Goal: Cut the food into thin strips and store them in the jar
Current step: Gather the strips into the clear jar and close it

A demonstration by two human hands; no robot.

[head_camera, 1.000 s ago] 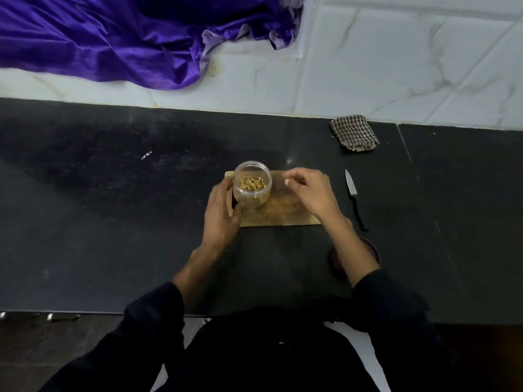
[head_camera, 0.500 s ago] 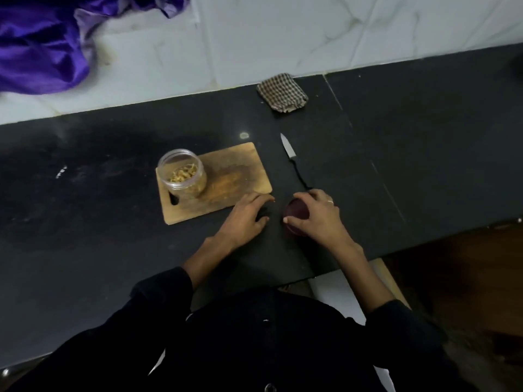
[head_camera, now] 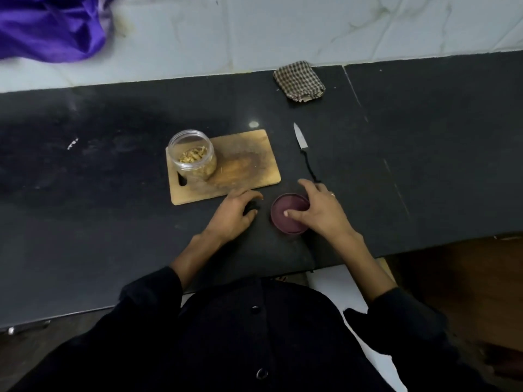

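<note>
- Your right hand (head_camera: 319,212) is on the dark red lid (head_camera: 288,213), which lies flat on the black counter (head_camera: 113,222), near its front edge. The thumb lies across the top of the lid, and the other fingers curl around its far rim, so the hand grips it.
- Your left hand (head_camera: 235,212) rests on the counter just beside the lid, on its left side, and it does not touch the lid. The fingers are loosely bent and they hold nothing. The fingertips are close to the front edge of the wooden cutting board (head_camera: 246,162).
- The clear jar (head_camera: 191,155) stands upright on the left part of the cutting board, above the handle hole of the board. It has no lid on it. Inside you can see the thin yellowish strips of food (head_camera: 193,156).
- The knife (head_camera: 304,149) lies on the counter to the right of the board, with the blade pointing away from you. The end of its black handle is just beside your right hand.
- A folded checked cloth (head_camera: 299,80) lies at the back of the counter, next to the white tiled wall (head_camera: 311,29).
- A purple fabric (head_camera: 51,26) is at the far left, against the wall.
</note>
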